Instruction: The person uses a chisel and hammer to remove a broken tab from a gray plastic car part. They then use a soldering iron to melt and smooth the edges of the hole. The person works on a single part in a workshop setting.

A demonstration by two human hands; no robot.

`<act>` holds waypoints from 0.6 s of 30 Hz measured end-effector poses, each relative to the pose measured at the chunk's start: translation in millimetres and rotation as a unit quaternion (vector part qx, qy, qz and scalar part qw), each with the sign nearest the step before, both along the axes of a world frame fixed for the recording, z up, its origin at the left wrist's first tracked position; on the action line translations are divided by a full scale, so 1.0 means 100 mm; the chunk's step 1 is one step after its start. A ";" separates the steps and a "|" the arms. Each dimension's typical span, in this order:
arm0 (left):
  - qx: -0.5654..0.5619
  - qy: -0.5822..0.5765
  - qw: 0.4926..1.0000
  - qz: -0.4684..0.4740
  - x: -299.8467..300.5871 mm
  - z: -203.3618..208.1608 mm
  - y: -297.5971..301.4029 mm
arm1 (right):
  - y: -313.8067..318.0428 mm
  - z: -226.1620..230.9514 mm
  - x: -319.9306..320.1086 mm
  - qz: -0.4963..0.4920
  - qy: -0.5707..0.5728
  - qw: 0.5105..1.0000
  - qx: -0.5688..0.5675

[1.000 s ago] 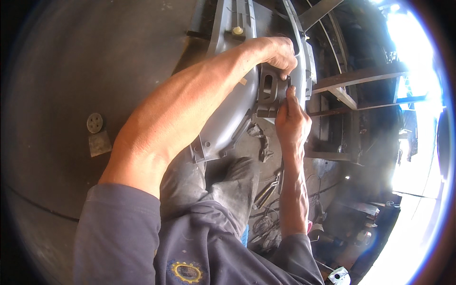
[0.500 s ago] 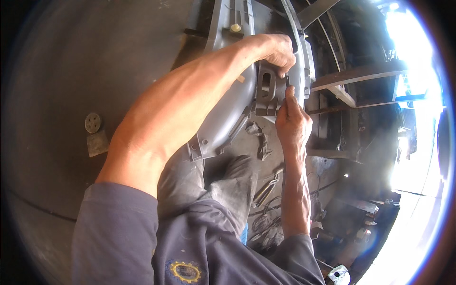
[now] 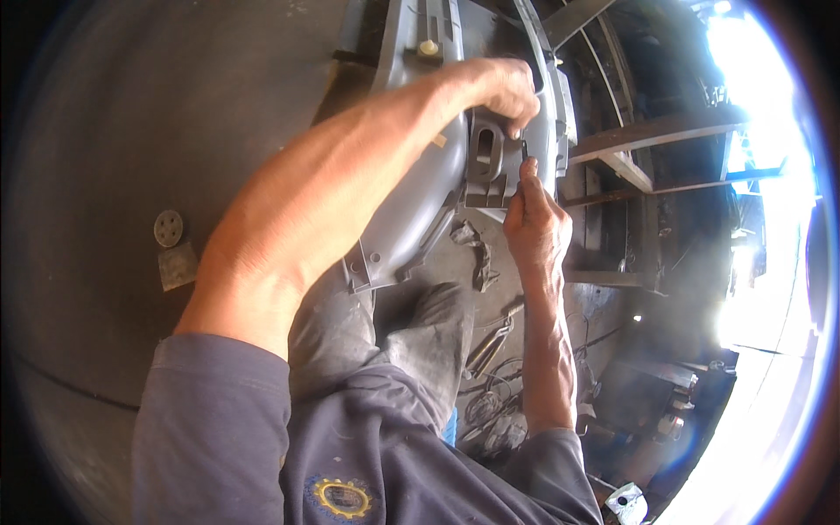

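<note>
A long grey moulded plastic panel (image 3: 413, 188), which looks like a vehicle trim part, stretches from the far edge down to my lap. Across it reaches my left arm, and my left hand (image 3: 510, 94) is bent over the panel's right side with its fingers curled down. Whatever those fingers pinch is hidden. Just nearer, my right hand (image 3: 537, 217) is closed, thumb pointing away from me, on a thin dark rod (image 3: 525, 150) whose far end meets the left fingertips. Beside them is a slotted bracket (image 3: 486, 156) on the panel. A whitish round cap (image 3: 428, 48) sits farther up.
On the floor at left lie a round perforated disc (image 3: 168, 228) and a flat square piece (image 3: 178, 266). Pliers-like tools (image 3: 490, 348) and tangled cables (image 3: 486, 407) lie right of my knees. A metal frame (image 3: 661, 140) stands at the right.
The view has shifted slightly, so the panel and hands sit a little higher and left. Both hands keep nearly the same hold at the panel's right side.
</note>
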State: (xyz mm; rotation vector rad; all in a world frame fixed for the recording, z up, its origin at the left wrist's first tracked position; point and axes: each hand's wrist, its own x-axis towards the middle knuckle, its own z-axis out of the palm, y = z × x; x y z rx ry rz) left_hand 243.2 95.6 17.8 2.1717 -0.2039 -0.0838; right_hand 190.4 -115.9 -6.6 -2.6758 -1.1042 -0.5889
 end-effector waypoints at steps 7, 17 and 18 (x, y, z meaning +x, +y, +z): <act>-0.002 0.003 1.000 -0.005 -0.05 0.03 0.01 | 0.02 0.01 0.04 0.028 -0.014 0.999 -0.028; -0.071 0.026 0.997 -0.010 0.01 -0.02 0.09 | -0.36 0.34 -0.55 -0.014 0.030 0.999 0.027; -0.075 0.029 0.997 -0.015 0.05 -0.04 0.12 | -0.45 0.38 -0.68 -0.018 0.007 0.998 0.052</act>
